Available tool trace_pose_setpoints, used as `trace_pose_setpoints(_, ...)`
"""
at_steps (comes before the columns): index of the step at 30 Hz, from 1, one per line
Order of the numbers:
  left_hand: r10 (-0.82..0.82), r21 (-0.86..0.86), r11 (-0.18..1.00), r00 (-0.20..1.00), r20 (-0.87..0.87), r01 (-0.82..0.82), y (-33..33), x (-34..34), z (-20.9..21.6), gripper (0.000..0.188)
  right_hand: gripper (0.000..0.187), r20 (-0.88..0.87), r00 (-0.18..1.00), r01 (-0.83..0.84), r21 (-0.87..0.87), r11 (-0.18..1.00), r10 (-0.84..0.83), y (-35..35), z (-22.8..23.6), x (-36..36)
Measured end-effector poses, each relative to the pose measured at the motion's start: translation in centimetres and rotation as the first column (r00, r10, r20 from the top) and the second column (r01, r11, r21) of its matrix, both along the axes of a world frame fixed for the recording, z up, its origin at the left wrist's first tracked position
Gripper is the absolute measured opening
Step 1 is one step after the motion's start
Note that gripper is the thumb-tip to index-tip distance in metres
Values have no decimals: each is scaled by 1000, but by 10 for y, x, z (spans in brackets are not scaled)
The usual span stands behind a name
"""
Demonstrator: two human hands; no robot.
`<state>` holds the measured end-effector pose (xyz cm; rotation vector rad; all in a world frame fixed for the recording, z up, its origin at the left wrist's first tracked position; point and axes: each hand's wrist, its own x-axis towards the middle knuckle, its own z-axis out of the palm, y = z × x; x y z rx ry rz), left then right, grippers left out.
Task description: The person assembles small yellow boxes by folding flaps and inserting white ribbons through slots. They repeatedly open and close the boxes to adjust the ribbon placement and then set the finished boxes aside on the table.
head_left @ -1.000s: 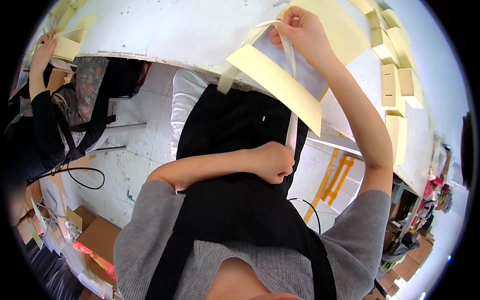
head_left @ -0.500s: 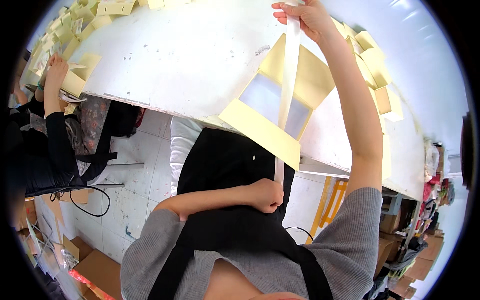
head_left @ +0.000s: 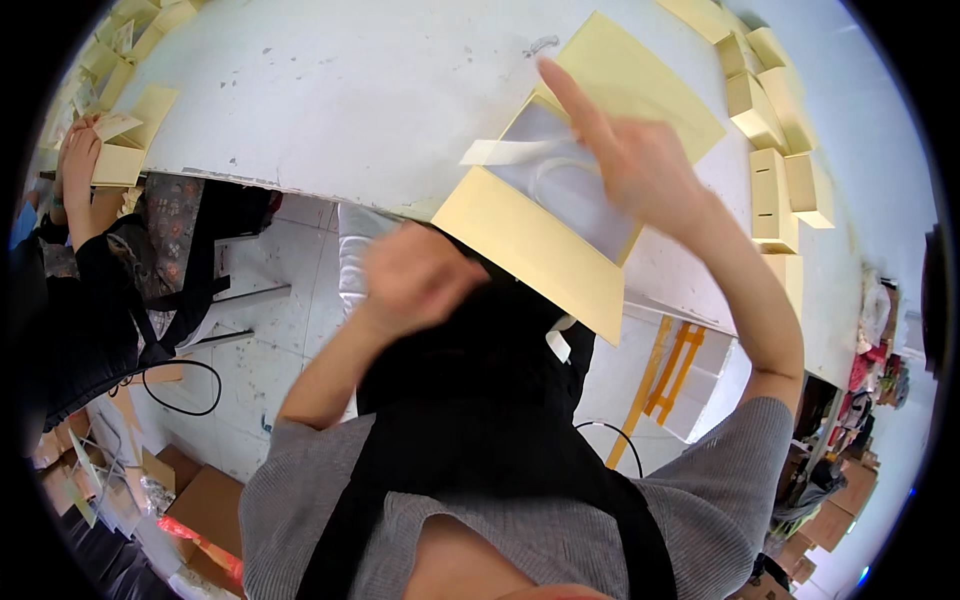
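Observation:
A pale yellow box (head_left: 530, 256) with its lid folded back sits at the near table edge, its near side jutting over my lap. A white ribbon (head_left: 500, 152) lies loosely across the box's greyish inside, curling into a loop. A white ribbon end (head_left: 559, 342) hangs below the box's near side. Over the box's right part is my right hand (head_left: 640, 168), index finger stretched out, blurred; its other fingers are partly hidden. To the left of the box, above my lap, my left hand (head_left: 415, 280) is smeared by motion, and nothing shows plainly in it.
Several yellow boxes (head_left: 773, 200) stand along the table's right side, and more at the far left. At the left, a co-worker's hands (head_left: 80, 155) touch another yellow box (head_left: 120, 160). Brown cartons (head_left: 200, 520) are on the floor at lower left.
The ribbon, held taut between both hands before, now lies slack over the box. My right hand has come nearer and down; my left hand has moved up and left.

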<state>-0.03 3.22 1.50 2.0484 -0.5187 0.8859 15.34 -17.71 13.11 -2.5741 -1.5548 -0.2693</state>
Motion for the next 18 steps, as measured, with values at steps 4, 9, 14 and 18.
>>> trace_pose_setpoints(4,108,-165,978,989,-105,-125,39,33,44,25,62,46,999,-21,-1,1000,21,-8,-16,-19)
trace_pose_setpoints(9,-24,155,988,1000,14,22,30,77,94,27,34,127,989,-102,197,975,78,-2,-2,-11)
trace_pose_setpoints(14,-34,501,865,999,-1,30,16,95,110,13,35,71,997,-47,317,947,26,-4,3,2)
trace_pose_setpoints(18,-40,553,830,997,-69,71,3,99,109,13,31,149,985,-141,437,888,83,14,-6,1)
